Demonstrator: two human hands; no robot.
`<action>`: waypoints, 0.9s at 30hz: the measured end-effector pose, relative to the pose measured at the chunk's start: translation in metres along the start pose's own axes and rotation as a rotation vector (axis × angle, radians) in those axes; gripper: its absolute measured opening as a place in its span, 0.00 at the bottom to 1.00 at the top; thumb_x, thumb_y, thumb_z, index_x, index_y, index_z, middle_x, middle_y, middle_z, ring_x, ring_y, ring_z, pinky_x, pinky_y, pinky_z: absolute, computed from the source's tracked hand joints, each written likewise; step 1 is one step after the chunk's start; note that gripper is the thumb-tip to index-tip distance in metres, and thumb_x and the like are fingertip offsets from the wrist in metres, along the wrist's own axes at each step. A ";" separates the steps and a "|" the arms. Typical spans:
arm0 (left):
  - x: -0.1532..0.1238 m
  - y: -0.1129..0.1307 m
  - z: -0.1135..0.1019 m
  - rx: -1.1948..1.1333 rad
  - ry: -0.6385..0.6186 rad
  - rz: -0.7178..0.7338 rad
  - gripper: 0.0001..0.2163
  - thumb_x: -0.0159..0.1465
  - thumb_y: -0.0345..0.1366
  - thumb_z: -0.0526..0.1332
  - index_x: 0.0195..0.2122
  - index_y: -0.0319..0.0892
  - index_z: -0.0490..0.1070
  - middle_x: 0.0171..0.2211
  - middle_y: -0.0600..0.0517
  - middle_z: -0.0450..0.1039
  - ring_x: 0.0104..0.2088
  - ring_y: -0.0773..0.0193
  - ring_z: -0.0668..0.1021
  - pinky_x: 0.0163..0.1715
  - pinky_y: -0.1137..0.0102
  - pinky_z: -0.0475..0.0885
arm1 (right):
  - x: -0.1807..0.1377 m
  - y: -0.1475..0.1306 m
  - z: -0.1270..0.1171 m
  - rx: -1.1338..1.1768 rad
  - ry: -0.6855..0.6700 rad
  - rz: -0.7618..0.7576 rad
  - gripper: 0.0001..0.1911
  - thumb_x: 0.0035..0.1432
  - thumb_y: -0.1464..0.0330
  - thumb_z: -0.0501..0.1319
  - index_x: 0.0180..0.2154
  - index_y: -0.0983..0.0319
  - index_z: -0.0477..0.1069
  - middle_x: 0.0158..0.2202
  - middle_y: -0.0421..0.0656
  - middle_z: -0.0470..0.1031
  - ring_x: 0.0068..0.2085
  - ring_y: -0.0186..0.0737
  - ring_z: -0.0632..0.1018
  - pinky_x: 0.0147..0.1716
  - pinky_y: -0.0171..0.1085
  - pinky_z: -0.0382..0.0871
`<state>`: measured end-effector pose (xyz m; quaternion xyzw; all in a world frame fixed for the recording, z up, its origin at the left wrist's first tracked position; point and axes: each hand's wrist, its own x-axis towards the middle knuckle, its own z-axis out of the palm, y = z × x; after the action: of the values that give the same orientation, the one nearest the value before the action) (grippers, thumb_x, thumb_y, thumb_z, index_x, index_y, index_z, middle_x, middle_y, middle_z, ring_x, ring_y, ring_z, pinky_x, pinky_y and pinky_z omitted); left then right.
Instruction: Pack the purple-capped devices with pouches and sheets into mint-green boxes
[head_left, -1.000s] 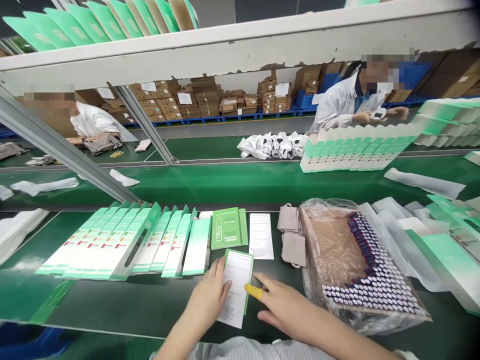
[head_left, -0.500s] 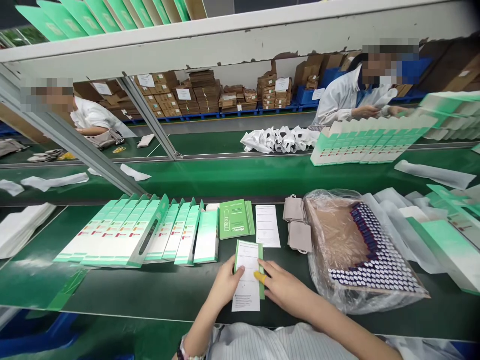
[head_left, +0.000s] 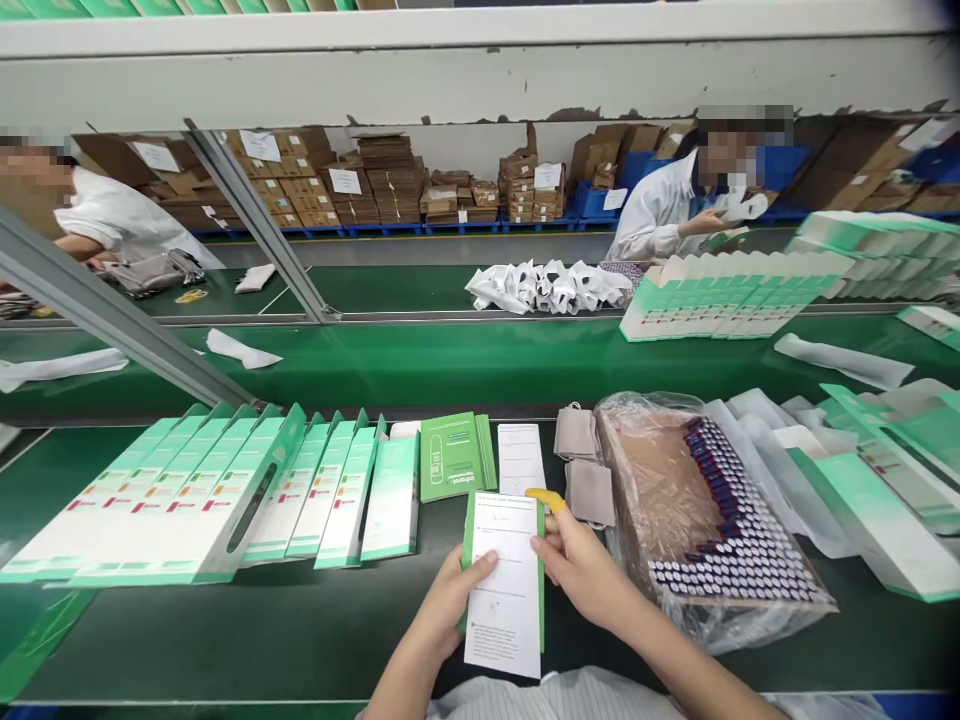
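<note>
My left hand [head_left: 454, 592] is closed around the left edge of a green booklet [head_left: 542, 605] with a white printed leaflet [head_left: 506, 585] lying on top of it, thumb pressed on the paper. My right hand [head_left: 577, 555], a yellow finger cot on its index finger, grips the right edge with its thumb, the index finger stretched along the top corner. Just beyond lie a stack of green booklets [head_left: 450, 458] and white leaflets [head_left: 519, 455]. Grey fabric pouches [head_left: 589, 492] lie to the right of them.
Green-and-white boxes [head_left: 172, 500] stand in a row at left. On the right, a plastic-lined carton [head_left: 652, 480] holds many batteries [head_left: 750, 578]. Beyond are white sleeves [head_left: 757, 430] and another box [head_left: 862, 520]. Two co-workers [head_left: 660, 205] sit across the line, behind a metal post [head_left: 255, 220].
The booklet and leaflet sit slightly nearer my body. My right index finger has moved up to the top corner. The camera view has shifted, and the right co-worker's hands have moved.
</note>
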<state>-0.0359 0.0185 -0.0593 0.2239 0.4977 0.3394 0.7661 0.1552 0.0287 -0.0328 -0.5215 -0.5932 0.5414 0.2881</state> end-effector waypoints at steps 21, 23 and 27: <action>0.029 0.004 0.017 -0.067 0.036 -0.094 0.21 0.51 0.43 0.74 0.43 0.39 0.74 0.37 0.43 0.83 0.37 0.50 0.84 0.41 0.60 0.78 | 0.017 0.049 -0.060 -1.236 0.428 0.078 0.23 0.63 0.66 0.59 0.58 0.64 0.63 0.40 0.53 0.71 0.40 0.57 0.76 0.38 0.47 0.70; 0.029 0.008 0.018 -0.068 0.035 -0.090 0.21 0.52 0.43 0.74 0.43 0.38 0.74 0.37 0.43 0.83 0.37 0.51 0.84 0.39 0.61 0.78 | 0.018 0.052 -0.060 -1.102 0.436 0.070 0.22 0.63 0.69 0.57 0.57 0.63 0.62 0.43 0.53 0.69 0.39 0.54 0.77 0.35 0.46 0.70; 0.032 0.018 0.019 -0.024 0.010 0.000 0.20 0.52 0.45 0.74 0.40 0.38 0.76 0.37 0.43 0.82 0.36 0.53 0.83 0.37 0.64 0.77 | 0.013 0.043 -0.070 -0.659 0.452 0.022 0.21 0.63 0.69 0.55 0.57 0.61 0.59 0.45 0.51 0.71 0.44 0.54 0.77 0.42 0.49 0.72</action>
<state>-0.0152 0.0538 -0.0589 0.2131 0.4973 0.3467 0.7662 0.2279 0.0595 -0.0589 -0.6982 -0.6512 0.1968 0.2229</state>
